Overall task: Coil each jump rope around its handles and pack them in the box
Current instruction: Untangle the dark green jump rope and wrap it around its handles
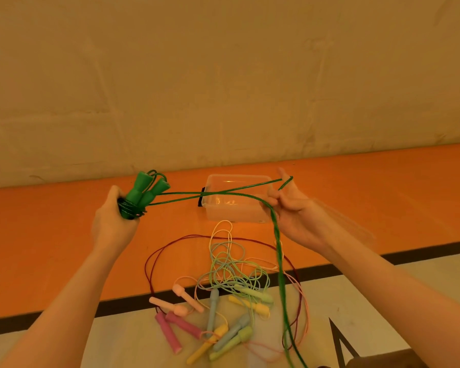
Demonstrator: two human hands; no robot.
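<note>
My left hand grips the two green handles of a jump rope, held together with several turns of green cord wound round their lower ends. The green cord runs right from the handles across the clear plastic box, loops over the fingers of my right hand, then hangs down to the floor. The box stands open on the orange floor, with nothing visible inside. A tangle of pastel and dark red jump ropes lies on the floor below my hands.
A black line divides the orange floor from a pale floor area. A beige wall rises behind the box. A dark triangular marking sits at the lower right.
</note>
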